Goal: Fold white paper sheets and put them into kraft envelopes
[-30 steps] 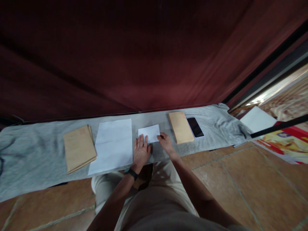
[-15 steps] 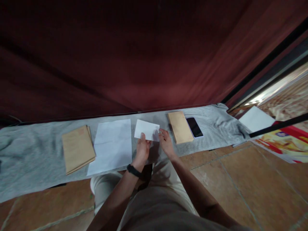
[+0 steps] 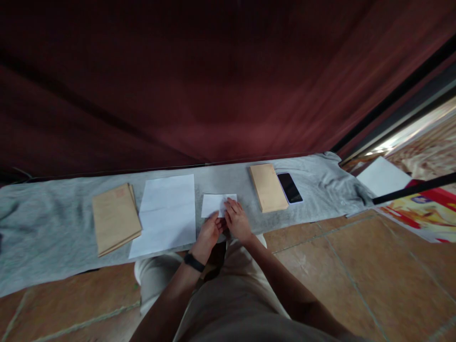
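A small folded sheet of white paper (image 3: 212,204) lies at the middle of the cloth-covered surface, close to my body. My left hand (image 3: 209,232), with a dark band on its wrist, pinches the paper's near edge, thumb on top and fingers partly hidden below. Across the paper's right part rests my right hand (image 3: 238,220), its fingers stretched out flat and covering that corner. Left of the hands is a larger white sheet (image 3: 167,213). Its left edge meets a few stacked brown envelopes (image 3: 117,218).
On the right are a thick stack of brown envelopes (image 3: 269,187) and a dark-screened phone (image 3: 289,187). Grey cloth (image 3: 320,183) covers the narrow surface, with a dark red curtain (image 3: 213,95) behind. A black bar (image 3: 415,188) and a colourful printed box (image 3: 423,213) stand far right.
The folded paper has come down nearer my body and now lies flatter. My right hand has shifted left from the paper's right edge onto its top face.
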`<state>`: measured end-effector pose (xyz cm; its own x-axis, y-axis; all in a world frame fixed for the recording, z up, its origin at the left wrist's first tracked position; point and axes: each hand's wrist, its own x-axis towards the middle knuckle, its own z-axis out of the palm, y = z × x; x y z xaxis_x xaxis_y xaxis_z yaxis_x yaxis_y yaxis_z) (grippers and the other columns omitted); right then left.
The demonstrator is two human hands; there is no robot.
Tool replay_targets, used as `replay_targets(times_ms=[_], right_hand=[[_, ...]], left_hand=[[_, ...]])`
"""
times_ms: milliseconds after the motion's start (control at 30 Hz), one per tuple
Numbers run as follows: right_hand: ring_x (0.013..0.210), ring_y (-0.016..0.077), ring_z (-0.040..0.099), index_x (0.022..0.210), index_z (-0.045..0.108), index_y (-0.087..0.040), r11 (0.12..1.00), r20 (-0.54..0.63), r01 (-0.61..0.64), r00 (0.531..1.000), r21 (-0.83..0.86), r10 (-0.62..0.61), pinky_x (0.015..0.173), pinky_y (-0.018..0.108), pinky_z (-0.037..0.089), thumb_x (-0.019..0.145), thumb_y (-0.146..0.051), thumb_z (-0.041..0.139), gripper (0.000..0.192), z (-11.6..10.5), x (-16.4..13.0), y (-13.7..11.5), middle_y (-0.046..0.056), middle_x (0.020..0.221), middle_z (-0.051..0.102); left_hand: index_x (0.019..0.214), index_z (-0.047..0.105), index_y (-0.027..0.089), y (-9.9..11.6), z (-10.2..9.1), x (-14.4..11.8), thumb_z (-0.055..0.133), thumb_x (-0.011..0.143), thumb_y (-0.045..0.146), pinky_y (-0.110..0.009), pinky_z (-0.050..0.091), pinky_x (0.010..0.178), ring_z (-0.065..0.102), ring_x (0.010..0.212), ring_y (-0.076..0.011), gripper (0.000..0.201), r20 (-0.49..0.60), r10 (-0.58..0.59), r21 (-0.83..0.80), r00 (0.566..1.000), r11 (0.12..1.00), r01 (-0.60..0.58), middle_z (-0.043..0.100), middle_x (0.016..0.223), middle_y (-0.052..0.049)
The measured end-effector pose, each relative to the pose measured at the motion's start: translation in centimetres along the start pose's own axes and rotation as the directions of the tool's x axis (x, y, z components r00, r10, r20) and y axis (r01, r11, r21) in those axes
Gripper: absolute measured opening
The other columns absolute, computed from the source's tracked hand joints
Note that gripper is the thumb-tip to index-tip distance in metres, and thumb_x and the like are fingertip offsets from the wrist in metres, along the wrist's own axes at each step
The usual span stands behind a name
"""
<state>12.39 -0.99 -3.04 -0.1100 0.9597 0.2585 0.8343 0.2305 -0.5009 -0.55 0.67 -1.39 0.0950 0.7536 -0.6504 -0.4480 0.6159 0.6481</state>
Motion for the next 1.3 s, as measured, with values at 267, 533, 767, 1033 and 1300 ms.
replay_targets(times_ms=[267, 533, 767, 1033, 1300], right_hand=[[0.147, 0.0222, 0.04, 0.145, 0.052, -0.011, 0.998, 0.063, 0.015, 0.998, -0.057, -0.012, 0.125, 0.043, 0.03, 0.099, -0.017, 0.046, 0.047, 0.2, -0.3, 0.5, 0.013, 0.155, 0.049], [0.147, 0.0213, 0.041, 0.151, 0.045, -0.012, 0.996, 0.089, 0.04, 0.995, -0.081, -0.033, 0.126, 0.042, 0.027, 0.097, -0.012, 0.04, 0.054, 0.5, 1.5, -0.6, 0.011, 0.157, 0.047], [0.148, 0.0242, 0.039, 0.152, 0.046, -0.016, 0.987, 0.106, 0.047, 0.994, -0.152, -0.031, 0.125, 0.045, 0.025, 0.103, -0.023, 0.04, 0.049, 0.8, 1.5, 0.1, 0.011, 0.159, 0.044], [0.148, 0.0275, 0.038, 0.153, 0.043, -0.013, 0.976, 0.043, -0.038, 0.998, -0.215, 0.049, 0.123, 0.049, 0.026, 0.106, -0.029, 0.039, 0.05, -0.4, 0.6, 2.0, 0.013, 0.159, 0.042], [0.146, 0.0257, 0.041, 0.148, 0.05, -0.009, 0.977, 0.015, -0.033, 0.999, -0.21, 0.037, 0.124, 0.045, 0.026, 0.107, -0.032, 0.034, 0.049, -0.1, 1.9, 0.5, 0.013, 0.155, 0.048]], left_hand=[[0.085, 0.072, 0.015, -0.8, -2.7, -3.3, 0.061, 0.09, 0.044, -0.04, 0.061, 0.08, 0.074, 0.078, -0.0242, 0.031, 0.119, 0.168, 0.456, 0.979, 0.866, -0.204, 0.077, 0.085, -0.013], [0.148, 0.048, 0.008, 1.3, -1.3, 0.2, 0.035, 0.102, 0.035, -0.051, 0.024, 0.126, 0.029, 0.153, -0.029, 0.055, 0.584, 0.554, 0.798, 0.593, -0.257, -0.546, 0.04, 0.16, -0.016], [0.154, 0.039, 0.008, 0.0, -2.6, 2.4, 0.033, 0.103, 0.039, -0.052, 0.022, 0.125, 0.024, 0.155, -0.0286, 0.06, 0.642, 0.502, 0.767, 0.58, -0.442, -0.466, 0.037, 0.161, -0.017], [0.155, 0.034, 0.002, -0.4, -3.0, 2.4, 0.033, 0.102, 0.031, -0.052, 0.024, 0.125, 0.025, 0.154, -0.0298, 0.06, 0.582, 0.58, 0.813, 0.57, -0.437, -0.385, 0.031, 0.163, -0.021], [0.156, 0.033, 0.004, -0.7, -3.0, 2.7, 0.033, 0.102, 0.032, -0.052, 0.027, 0.124, 0.025, 0.154, -0.0298, 0.06, 0.571, 0.586, 0.818, 0.575, -0.468, -0.335, 0.032, 0.163, -0.02]])
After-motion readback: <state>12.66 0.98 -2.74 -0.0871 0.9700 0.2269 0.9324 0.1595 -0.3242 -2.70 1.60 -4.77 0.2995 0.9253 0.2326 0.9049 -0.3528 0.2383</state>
